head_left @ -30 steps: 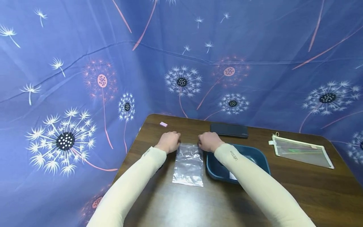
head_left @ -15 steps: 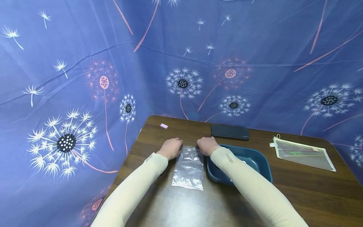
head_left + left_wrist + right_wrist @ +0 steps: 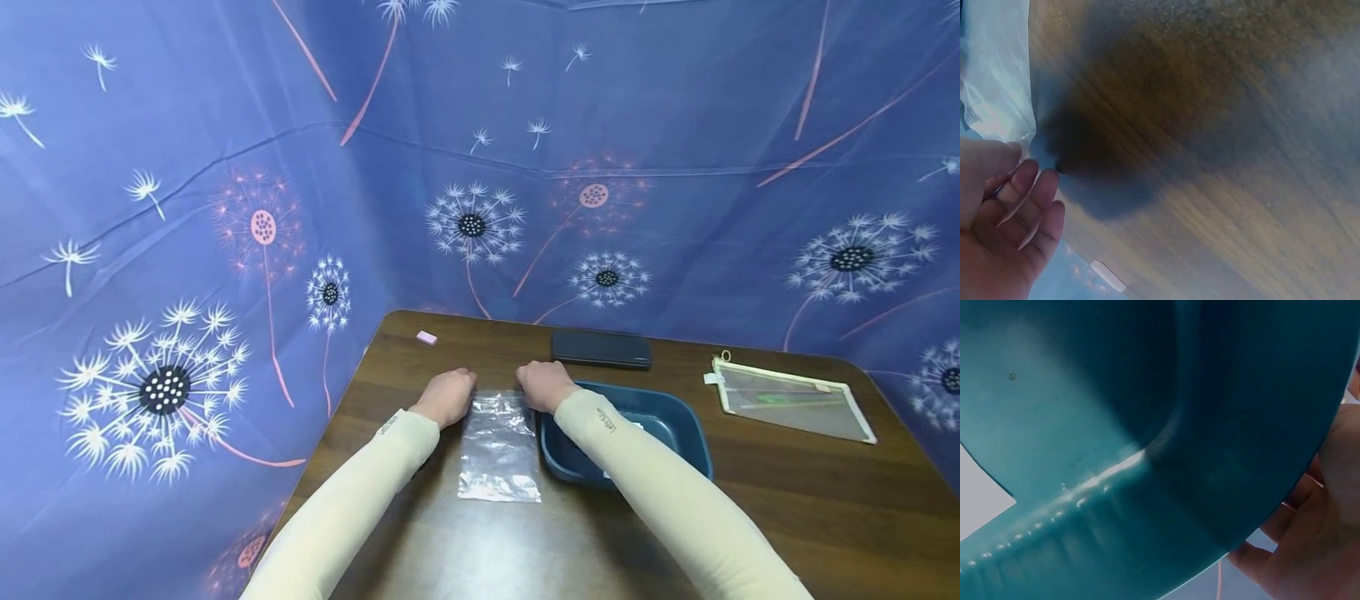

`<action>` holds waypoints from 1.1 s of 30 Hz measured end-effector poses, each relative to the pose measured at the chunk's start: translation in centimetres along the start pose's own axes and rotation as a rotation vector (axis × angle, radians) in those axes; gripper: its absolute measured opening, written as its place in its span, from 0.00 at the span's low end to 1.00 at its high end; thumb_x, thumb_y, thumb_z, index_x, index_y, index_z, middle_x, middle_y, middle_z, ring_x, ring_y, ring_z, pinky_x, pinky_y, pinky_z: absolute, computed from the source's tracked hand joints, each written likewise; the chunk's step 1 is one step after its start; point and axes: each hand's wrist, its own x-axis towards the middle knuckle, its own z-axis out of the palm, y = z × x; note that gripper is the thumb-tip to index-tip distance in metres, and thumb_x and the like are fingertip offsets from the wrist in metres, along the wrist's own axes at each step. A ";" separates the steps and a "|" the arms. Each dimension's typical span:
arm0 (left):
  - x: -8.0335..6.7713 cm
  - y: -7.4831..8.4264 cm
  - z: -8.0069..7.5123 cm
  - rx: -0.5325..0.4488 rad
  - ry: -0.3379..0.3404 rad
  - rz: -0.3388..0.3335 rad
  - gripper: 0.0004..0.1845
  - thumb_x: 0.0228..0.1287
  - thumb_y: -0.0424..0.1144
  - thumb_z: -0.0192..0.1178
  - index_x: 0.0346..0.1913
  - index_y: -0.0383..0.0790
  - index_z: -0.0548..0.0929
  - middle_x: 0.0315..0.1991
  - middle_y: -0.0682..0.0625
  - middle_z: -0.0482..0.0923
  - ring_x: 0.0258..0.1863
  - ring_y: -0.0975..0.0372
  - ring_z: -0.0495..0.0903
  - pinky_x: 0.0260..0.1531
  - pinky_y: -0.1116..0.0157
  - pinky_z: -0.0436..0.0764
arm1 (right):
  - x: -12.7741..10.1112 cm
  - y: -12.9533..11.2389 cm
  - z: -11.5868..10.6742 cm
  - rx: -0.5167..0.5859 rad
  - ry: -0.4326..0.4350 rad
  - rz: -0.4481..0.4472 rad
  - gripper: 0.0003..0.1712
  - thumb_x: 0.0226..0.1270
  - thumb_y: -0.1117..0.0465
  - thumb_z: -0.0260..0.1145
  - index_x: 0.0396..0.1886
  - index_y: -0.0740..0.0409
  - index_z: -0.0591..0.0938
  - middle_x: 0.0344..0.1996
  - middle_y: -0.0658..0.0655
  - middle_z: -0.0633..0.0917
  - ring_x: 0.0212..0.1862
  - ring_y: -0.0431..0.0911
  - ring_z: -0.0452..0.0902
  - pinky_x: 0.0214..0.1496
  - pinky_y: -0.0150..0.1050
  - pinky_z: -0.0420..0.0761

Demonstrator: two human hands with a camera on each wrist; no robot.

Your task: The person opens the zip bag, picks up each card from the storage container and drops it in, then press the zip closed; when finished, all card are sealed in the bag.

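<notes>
A clear plastic bag (image 3: 498, 450) lies flat on the brown table (image 3: 787, 500), its mouth pointing away from me. My left hand (image 3: 448, 396) grips the bag's far left corner with curled fingers. In the left wrist view that hand (image 3: 1004, 219) pinches the edge of the bag (image 3: 994, 81). My right hand (image 3: 543, 385) holds the far right corner, its forearm reaching over a teal tray (image 3: 678, 421). The right wrist view is filled by the tray's wall (image 3: 1116, 425), with the right hand (image 3: 1325, 519) at the frame's edge, its fingers curled.
A black flat case (image 3: 600, 349) lies behind the tray. A small pink eraser (image 3: 426, 337) sits near the far left corner, also visible as the eraser (image 3: 1108, 276). A mesh zip pouch (image 3: 787, 400) lies at the right. Blue dandelion cloth (image 3: 225, 208) walls the table's back and left.
My two hands have drawn slightly closer together along the bag's far edge. The bag has stayed flat in the same spot.
</notes>
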 end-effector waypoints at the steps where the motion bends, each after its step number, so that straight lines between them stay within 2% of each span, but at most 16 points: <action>1: -0.1 0.0 -0.1 -0.003 -0.005 -0.006 0.04 0.66 0.28 0.63 0.37 0.39 0.80 0.38 0.43 0.83 0.40 0.48 0.86 0.41 0.51 0.84 | 0.0 0.0 0.0 0.005 0.009 -0.003 0.09 0.65 0.67 0.69 0.26 0.51 0.82 0.33 0.57 0.89 0.40 0.57 0.86 0.47 0.61 0.81; 7: -0.4 -0.5 -0.6 -0.035 -0.021 -0.006 0.08 0.63 0.27 0.65 0.39 0.40 0.79 0.36 0.44 0.85 0.39 0.47 0.87 0.39 0.49 0.84 | -0.4 0.3 -0.2 0.024 0.053 -0.030 0.10 0.63 0.67 0.71 0.25 0.52 0.81 0.30 0.55 0.87 0.39 0.55 0.85 0.47 0.60 0.79; 10: -0.5 -0.9 -0.9 -0.059 0.002 -0.002 0.09 0.62 0.26 0.65 0.38 0.42 0.78 0.34 0.47 0.84 0.37 0.49 0.86 0.37 0.50 0.84 | -0.7 0.8 -0.5 0.070 0.108 -0.053 0.07 0.65 0.68 0.70 0.28 0.53 0.85 0.29 0.52 0.86 0.36 0.52 0.83 0.45 0.58 0.78; 15: -0.5 -1.5 -1.9 -0.107 0.073 0.004 0.10 0.61 0.24 0.62 0.35 0.45 0.77 0.32 0.53 0.81 0.33 0.56 0.83 0.34 0.54 0.81 | -1.3 1.5 -1.3 0.121 0.245 -0.136 0.07 0.63 0.71 0.70 0.32 0.54 0.88 0.28 0.50 0.87 0.32 0.48 0.82 0.39 0.52 0.80; 18: -0.4 -1.5 -2.8 -0.127 0.116 0.011 0.10 0.65 0.26 0.62 0.35 0.45 0.77 0.33 0.54 0.80 0.32 0.58 0.80 0.34 0.55 0.80 | -1.8 1.8 -1.9 0.137 0.299 -0.176 0.07 0.64 0.72 0.69 0.33 0.57 0.88 0.29 0.52 0.87 0.33 0.48 0.83 0.37 0.49 0.83; 24: -0.2 -1.1 -5.0 -0.138 0.189 0.020 0.06 0.72 0.30 0.61 0.38 0.46 0.81 0.35 0.55 0.81 0.34 0.61 0.81 0.35 0.56 0.81 | -3.1 2.6 -3.2 0.180 0.333 -0.182 0.06 0.70 0.67 0.68 0.40 0.57 0.90 0.35 0.53 0.88 0.36 0.46 0.83 0.40 0.46 0.83; 33: -1.0 0.5 -8.2 -0.228 0.337 0.093 0.05 0.71 0.30 0.62 0.39 0.44 0.85 0.37 0.56 0.82 0.33 0.63 0.80 0.35 0.58 0.80 | -6.0 2.3 -5.0 0.298 0.363 -0.145 0.05 0.72 0.62 0.68 0.42 0.55 0.89 0.33 0.47 0.83 0.31 0.41 0.74 0.36 0.41 0.78</action>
